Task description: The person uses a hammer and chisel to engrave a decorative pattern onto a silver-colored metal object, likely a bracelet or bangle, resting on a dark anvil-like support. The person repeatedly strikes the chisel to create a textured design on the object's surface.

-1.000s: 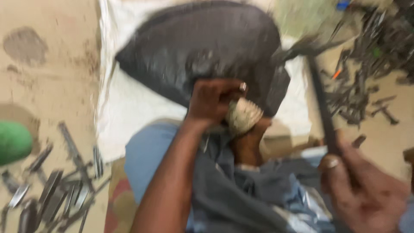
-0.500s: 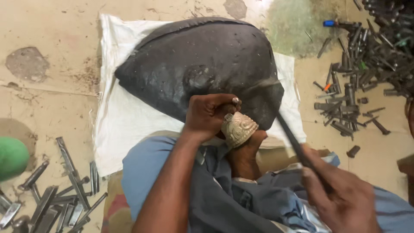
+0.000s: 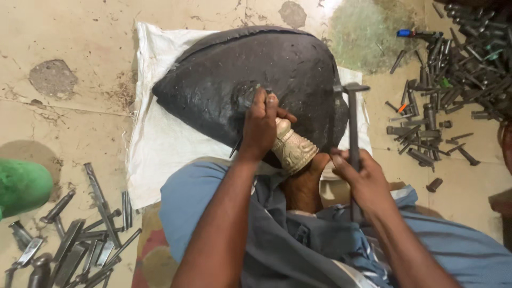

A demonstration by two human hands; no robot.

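The left hand (image 3: 262, 125) is clenched around a slim metal chisel (image 3: 238, 145), its point apparently set against the dark stone slab (image 3: 224, 80), though the tip is hidden behind the fingers. The right hand (image 3: 357, 178) grips the handle of a hammer (image 3: 352, 120), whose head stands raised above the slab's right edge. A pale carved piece (image 3: 292, 149), patterned in relief, lies just below the left hand, wedged between the slab's lower edge and the person's bare foot (image 3: 304, 184).

The slab lies on a white sack (image 3: 160, 144) spread on the floor (image 3: 69, 117), taking up most of the sack's upper half. It looks heavy, stiff and rough, unlikely to slide; it would want lifting from both ends of its rim. The carved piece looks light but brittle, its fine relief liable to chip, so it is best held around the plain body. The chisel is thin and smooth, needing a full fist near its middle.

Loose metal tools lie on the floor at lower left (image 3: 80, 240) and upper right (image 3: 453, 64).
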